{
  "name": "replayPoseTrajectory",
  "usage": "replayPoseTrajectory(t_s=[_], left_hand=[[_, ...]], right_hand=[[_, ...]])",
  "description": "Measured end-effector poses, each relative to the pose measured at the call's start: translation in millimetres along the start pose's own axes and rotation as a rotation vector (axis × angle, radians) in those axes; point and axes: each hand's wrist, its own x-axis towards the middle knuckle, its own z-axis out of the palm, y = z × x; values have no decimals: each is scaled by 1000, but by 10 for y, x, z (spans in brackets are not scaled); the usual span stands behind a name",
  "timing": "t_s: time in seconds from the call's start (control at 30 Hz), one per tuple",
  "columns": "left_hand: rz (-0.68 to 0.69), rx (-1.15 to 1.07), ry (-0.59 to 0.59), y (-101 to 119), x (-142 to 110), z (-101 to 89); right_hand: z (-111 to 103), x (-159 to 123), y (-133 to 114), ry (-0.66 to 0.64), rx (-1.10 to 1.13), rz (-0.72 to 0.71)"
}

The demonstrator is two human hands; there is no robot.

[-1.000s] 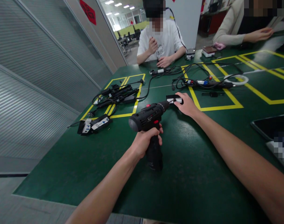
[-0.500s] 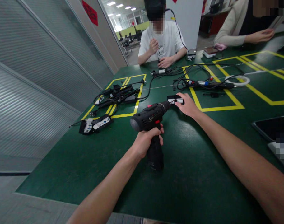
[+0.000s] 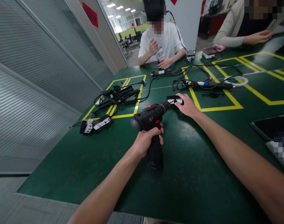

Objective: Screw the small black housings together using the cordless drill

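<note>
left hand (image 3: pixel 145 141) has fingers wrapped round black drill (image 3: pixel 150 117), bit pointing at small black-and-white block (image 3: pixel 173 98). right hand (image 3: pixel 186 105) grips block's right end, on green table (image 3: pixel 190 165).

A green desk (image 3: pixel 92 174) is stretching ahead, yellow tape (image 3: pixel 222 109) marking rectangles on it. At left, tangled black cables (image 3: pixel 119 94) are lying across one rectangle, with black-and-white pieces (image 3: pixel 101 122) lying just in front. Near the middle, a small black-and-white block (image 3: pixel 171 97) seems to be resting, partly hidden. At right, a dark corded tool (image 3: pixel 216 85) is lying beside a white ring (image 3: pixel 246 81).
</note>
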Motion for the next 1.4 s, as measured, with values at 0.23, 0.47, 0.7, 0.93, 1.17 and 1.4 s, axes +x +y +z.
replayPoseTrajectory(t_s=[0.23,0.47,0.7,0.93,1.17,1.4], left_hand=[[3,-3,-9,-3,-3,-4],[2,-3,-5,6,-3,2],[4,-5,-1,5,-3,3],[6,-1,-3,11,-7,3],[-4,1,0,28,-10,4],[-10,-2,9,37,-14,19]], right_hand=[[0,2,3,7,-21,-2],[5,3,5,12,-20,-11],[10,-1,12,8,-18,-6],[-5,-4,-6,-1,-15,-3],[-17,-12,-34,-4,-6,6],[-14,-9,-36,0,-18,9]])
